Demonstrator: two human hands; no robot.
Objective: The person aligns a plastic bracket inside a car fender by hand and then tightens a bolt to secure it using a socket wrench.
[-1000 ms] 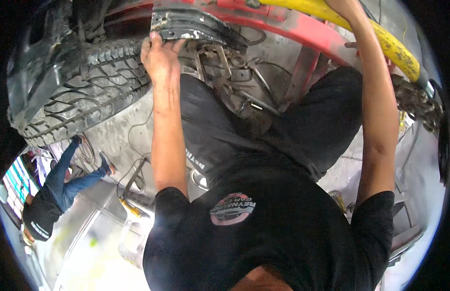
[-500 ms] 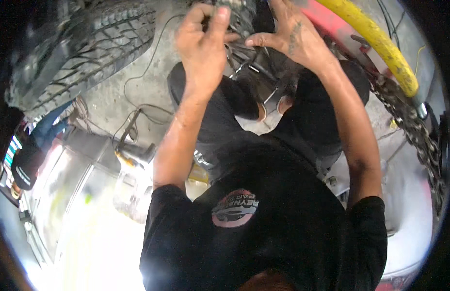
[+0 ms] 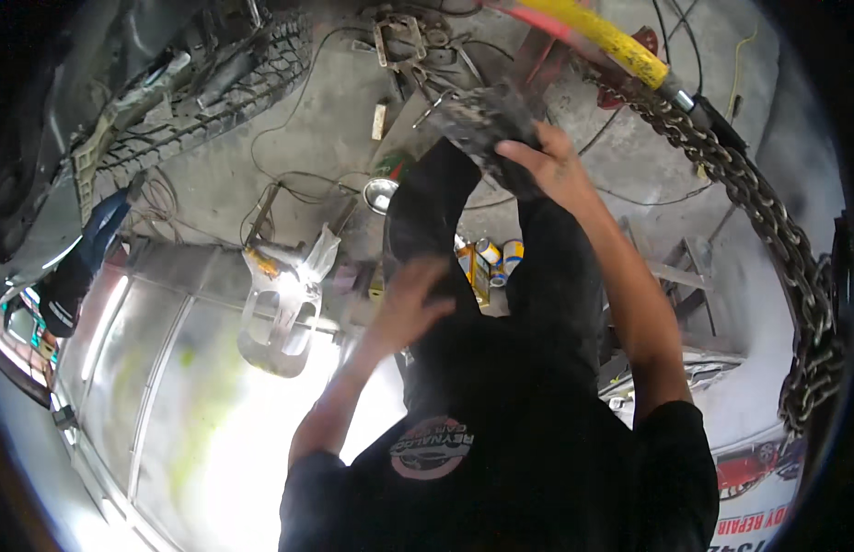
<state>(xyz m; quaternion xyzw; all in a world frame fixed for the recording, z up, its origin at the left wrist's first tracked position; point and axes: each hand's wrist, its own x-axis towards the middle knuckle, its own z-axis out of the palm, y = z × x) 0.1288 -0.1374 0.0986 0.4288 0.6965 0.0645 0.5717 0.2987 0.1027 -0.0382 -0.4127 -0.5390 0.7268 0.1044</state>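
My right hand (image 3: 551, 166) grips a dark, scuffed metal piece (image 3: 473, 120) with pale patches, held above my legs, its thumb across the near face. My left hand (image 3: 418, 304) is lower, over my left thigh, away from the piece and blurred by motion; its fingers look apart, holding nothing. Between my legs several yellow and blue cans (image 3: 488, 253) stand on the ground, partly hidden by the black trousers. A metal bowl (image 3: 381, 195) lies just left of my left knee.
A tire (image 3: 234, 106) and dark vehicle body lie upper left, with a co-worker's dark-clothed body (image 3: 70, 285) beyond. A yellow bar (image 3: 629, 51) and heavy chain (image 3: 758, 202) run down the right. Metal tools (image 3: 399, 41), cables and a pale cut-out panel (image 3: 278, 340) are around me.
The dark piece has come away from beside the tire. Both hands were on it; my left hand has let go and dropped toward my lap, while my right keeps hold. The view has shifted.
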